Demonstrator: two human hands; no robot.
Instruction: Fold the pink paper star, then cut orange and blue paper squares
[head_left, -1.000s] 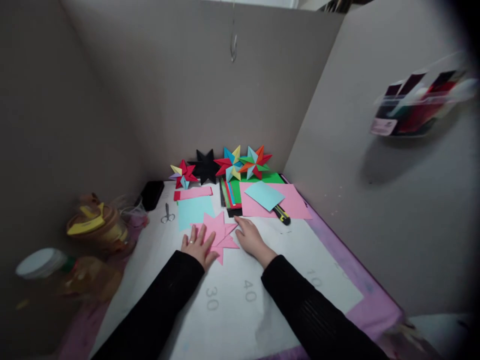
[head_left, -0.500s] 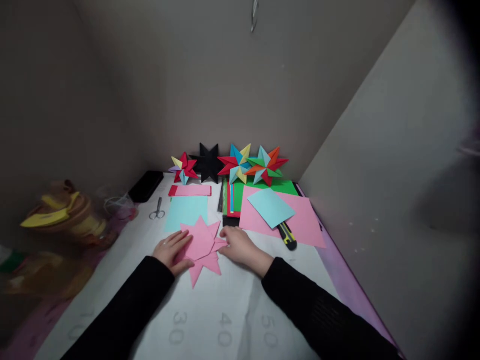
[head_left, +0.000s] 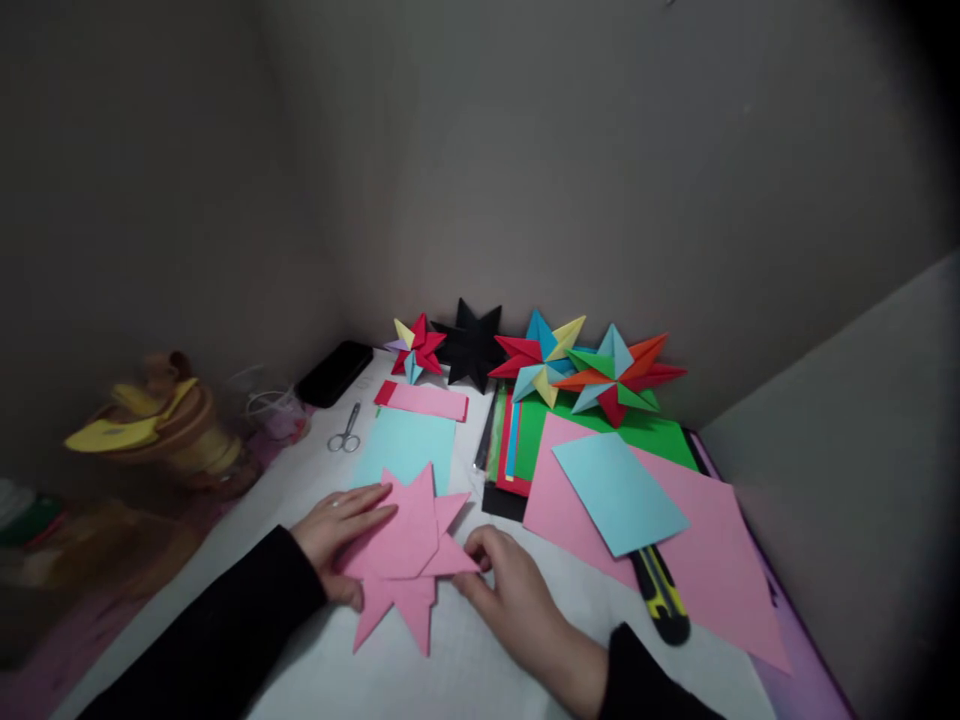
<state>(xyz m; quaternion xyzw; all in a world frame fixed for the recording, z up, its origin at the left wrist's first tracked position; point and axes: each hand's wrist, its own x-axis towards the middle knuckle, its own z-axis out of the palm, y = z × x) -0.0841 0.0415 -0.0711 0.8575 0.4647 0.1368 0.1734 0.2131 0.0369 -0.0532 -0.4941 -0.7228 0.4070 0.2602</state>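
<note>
A pink folded paper star (head_left: 411, 535) with several points lies on the white table covering in front of me. My left hand (head_left: 339, 540) rests flat over the star's left side, fingers stretched out and thumb apart at its lower left edge. At the opposite side, my right hand (head_left: 517, 600) is closed, with thumb and bent forefinger pinching the tip of the point that faces right. A light blue paper sheet (head_left: 409, 445) lies just beyond the star, and its near part is covered.
Small scissors (head_left: 345, 432) and a black phone (head_left: 335, 373) lie at the back left. Several folded stars, one black (head_left: 471, 343), lean on the wall. On the right, a yellow-and-black cutter (head_left: 661, 600) and blue card (head_left: 619, 492) lie over a pink sheet (head_left: 720, 560).
The view has shifted left and closer. The pink star's right point now shows larger and flatter, with my right hand at its tip. My left hand stays on the star's left side.
</note>
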